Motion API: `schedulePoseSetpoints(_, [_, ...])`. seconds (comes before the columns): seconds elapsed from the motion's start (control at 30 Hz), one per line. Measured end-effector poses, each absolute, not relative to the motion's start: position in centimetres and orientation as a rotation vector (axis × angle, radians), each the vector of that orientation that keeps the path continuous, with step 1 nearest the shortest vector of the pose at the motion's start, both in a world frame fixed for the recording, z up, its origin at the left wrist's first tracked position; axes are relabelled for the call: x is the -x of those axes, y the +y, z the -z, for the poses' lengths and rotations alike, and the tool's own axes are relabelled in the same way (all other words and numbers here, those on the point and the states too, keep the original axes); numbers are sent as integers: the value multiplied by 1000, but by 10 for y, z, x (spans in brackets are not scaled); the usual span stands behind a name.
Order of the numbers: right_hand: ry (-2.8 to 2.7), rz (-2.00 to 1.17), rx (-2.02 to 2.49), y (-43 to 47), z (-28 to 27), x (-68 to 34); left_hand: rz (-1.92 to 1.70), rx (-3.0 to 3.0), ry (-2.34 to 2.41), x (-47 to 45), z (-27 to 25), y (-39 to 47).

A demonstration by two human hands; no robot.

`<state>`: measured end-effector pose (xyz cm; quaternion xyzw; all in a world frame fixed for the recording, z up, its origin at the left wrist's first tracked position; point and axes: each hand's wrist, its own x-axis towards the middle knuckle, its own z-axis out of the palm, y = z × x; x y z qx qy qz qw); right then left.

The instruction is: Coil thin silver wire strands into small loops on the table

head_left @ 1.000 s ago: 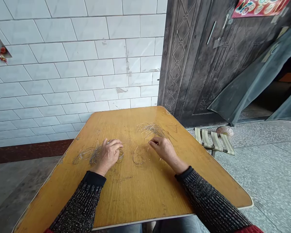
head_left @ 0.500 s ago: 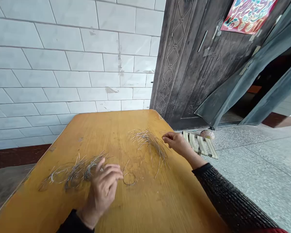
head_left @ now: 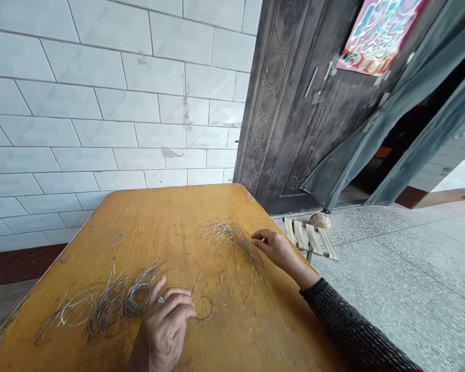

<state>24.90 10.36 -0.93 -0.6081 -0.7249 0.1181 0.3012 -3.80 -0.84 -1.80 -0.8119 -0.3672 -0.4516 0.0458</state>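
Observation:
On the wooden table, my left hand point(head_left: 166, 323) rests with bent fingers partly apart and a ring on one of them. Its fingertips reach the edge of a small wire loop point(head_left: 211, 310), which lies flat with a loose tail. Left of this hand lie several coiled bundles of thin wire point(head_left: 106, 305). My right hand point(head_left: 275, 252) is at the right side of a loose heap of thin wires point(head_left: 232, 235), its thumb and forefinger brought together in a pinch. Anything between those fingertips is too fine to make out.
The yellow-brown table point(head_left: 166, 217) stands against a white tiled wall point(head_left: 135, 113). A dark carved door point(head_left: 287, 129) and a grey curtain point(head_left: 356, 155) are at the right. Below them, a strapped folding stool point(head_left: 310, 236) stands on the speckled floor.
My left hand has come down and slightly right to the edge of the wire loop. My right fingertips have shifted a little left toward the heap. The view has tilted slightly.

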Motion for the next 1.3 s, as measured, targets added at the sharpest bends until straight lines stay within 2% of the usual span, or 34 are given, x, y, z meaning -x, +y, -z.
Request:
schedulePoseSetpoints(0.07, [-1977, -193, 1569, 93, 10, -236, 1340, 2494, -1111, 39, 20, -7])
schedulePoseSetpoints(0.17, [-2270, 7, 1264, 80, 15, -214, 1293, 2519, -1050, 41, 22, -4])
schedulePoseSetpoints(0.27, [-2512, 68, 1131, 75, 22, -200, 1263, 2520, -1024, 43, 23, -3])
schedulePoseSetpoints(0.67, [-2450, 118, 1359, 83, 24, -219, 1208, 2470, -1067, 43, 19, 0])
schedulePoseSetpoints(0.93, [-1929, 64, 1900, 112, 8, -250, 1203, 2436, -1099, 46, 21, 4])
schedulePoseSetpoints(1.3, [-1810, 12, 2184, 126, 22, -245, 1215, 2473, -1092, 46, 25, 5])
